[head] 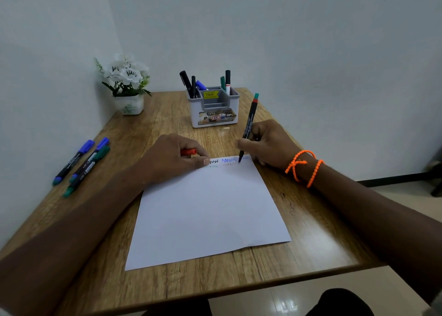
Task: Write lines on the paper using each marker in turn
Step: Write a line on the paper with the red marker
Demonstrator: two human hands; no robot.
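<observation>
At the paper's [210, 210] far edge, the right hand [270, 143] pinches a marker [247, 129] low on its barrel, tip touching; left hand [172, 158] grips the red cap [189, 151], fingertips pinning the sheet. Light, stiff pen, flimsy paper.

Soft, even indoor light fills the scene, moderately bright with a cool bluish cast on the pale grey walls [311, 40]. A dull sheen lies across the brown wood-grain table [318, 244] at its near right, and the glossy floor tiles [287, 303] reflect glare. Shadows are faint and diffuse. The wide-angle lens stretches both forearms at the lower corners. Detail is slightly soft overall.
</observation>
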